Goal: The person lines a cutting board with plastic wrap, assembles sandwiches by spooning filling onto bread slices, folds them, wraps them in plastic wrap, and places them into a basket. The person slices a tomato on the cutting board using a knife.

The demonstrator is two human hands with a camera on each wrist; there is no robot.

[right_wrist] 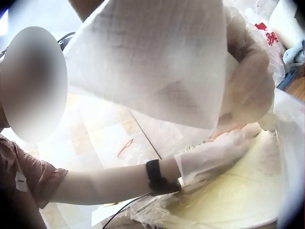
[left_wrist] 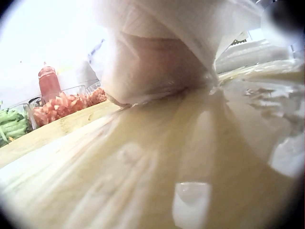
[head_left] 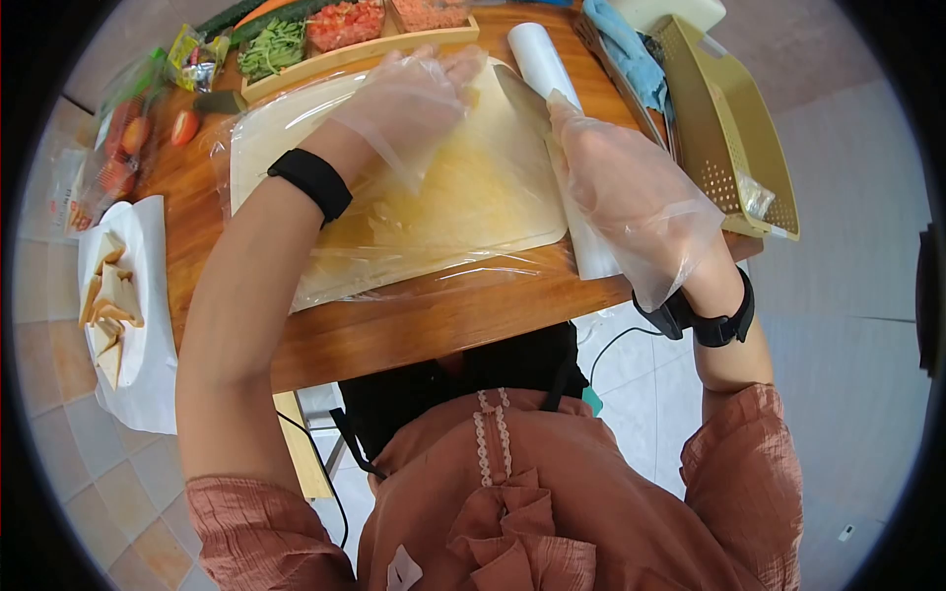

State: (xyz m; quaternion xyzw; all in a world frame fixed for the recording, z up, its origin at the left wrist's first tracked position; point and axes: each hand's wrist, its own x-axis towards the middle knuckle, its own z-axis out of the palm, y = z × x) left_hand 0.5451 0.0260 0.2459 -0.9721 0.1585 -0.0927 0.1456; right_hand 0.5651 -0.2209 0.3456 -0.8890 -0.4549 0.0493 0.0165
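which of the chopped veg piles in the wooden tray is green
The green shreds, leftmost in the head view, cut in thin strips; the red pile beside them and the orange-pink pile at right are small chopped bits.

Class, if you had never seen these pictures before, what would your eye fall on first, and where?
Probably the thinly gloved hands: the left hand lying over the film-covered pale board, the right hand by its right edge. Next come the bright red chopped pieces and green shreds in the wooden tray beyond the board, then cut bread at far left.
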